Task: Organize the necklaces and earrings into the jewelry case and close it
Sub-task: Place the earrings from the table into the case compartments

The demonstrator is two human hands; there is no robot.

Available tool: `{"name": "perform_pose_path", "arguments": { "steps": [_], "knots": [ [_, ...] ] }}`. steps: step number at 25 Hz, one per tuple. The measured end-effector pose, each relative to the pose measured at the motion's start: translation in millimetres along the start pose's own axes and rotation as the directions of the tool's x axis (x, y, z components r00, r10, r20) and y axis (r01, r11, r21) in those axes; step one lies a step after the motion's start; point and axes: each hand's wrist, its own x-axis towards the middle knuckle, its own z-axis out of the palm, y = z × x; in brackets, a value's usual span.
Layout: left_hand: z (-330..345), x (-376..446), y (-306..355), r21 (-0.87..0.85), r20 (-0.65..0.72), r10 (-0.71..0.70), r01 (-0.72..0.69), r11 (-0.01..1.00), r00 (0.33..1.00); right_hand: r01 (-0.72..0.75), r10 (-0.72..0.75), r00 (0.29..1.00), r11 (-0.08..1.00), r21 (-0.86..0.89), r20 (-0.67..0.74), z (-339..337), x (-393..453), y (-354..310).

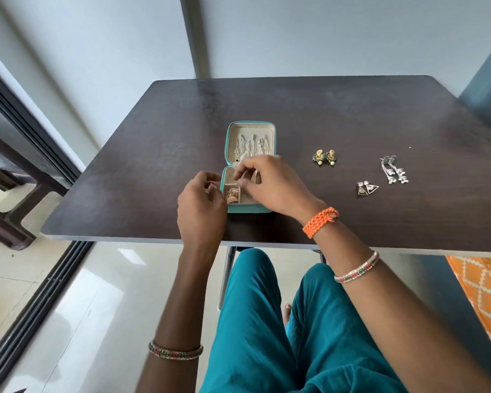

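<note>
- Teal jewelry case (232, 131) lay open mid-surface (153, 143), cream lining; silver chains (250, 144) hung in the lid, gold earrings (232, 195) in a front compartment.
- Right hand (270, 182) over the base, grip pinching something small, unclear what.
- Left hand (200, 199) beside the case, fingers curled; contents hidden.
- To the right, apart: green-gold earrings (324, 158), triangle earrings (366, 188), long silver earrings (394, 173).

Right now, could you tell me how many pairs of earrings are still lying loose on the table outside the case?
3: green-and-gold pair nearest the jewelry case, triangular pair nearer the front edge, long silver pair farthest right. None seem hidden.
</note>
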Motion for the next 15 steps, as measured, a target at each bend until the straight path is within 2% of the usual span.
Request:
{"name": "perform_pose_path", "arguments": {
  "steps": [3,5,7,9,11,15],
  "knots": [
    [16.0,-5.9,23.5,0.074,-0.103,0.2,-0.193,0.978,0.974,-0.03,0.041,0.983,0.998,0.064,-0.18,-26.0,-7.1,17.9],
    [34.1,-13.6,44.3,0.031,-0.086,0.293,-0.292,0.956,0.952,-0.089,0.094,0.954,0.996,0.029,-0.284,-49.2,-16.9,40.7],
    [59.2,-21.2,66.0,-0.129,0.04,0.351,-0.343,0.93,0.936,-0.196,0.19,0.909,0.98,0.021,-0.372,-75.7,-32.9,69.9],
    [89.3,-26.5,79.2,-0.199,0.247,0.344,-0.3,0.933,0.906,-0.334,0.304,0.852,0.943,0.006,-0.427,-96.4,-50.8,100.3],
    [120.2,-27.4,85.3,-0.152,0.398,0.305,-0.265,0.952,0.865,-0.443,0.396,0.802,0.897,0.001,-0.447,-106.8,-65.7,123.5],
    [158.9,-22.2,94.1,-0.052,0.545,0.247,-0.262,0.964,0.801,-0.508,0.465,0.815,0.86,-0.042,-0.346,-103.4,-75.4,141.1]
  ]
}}
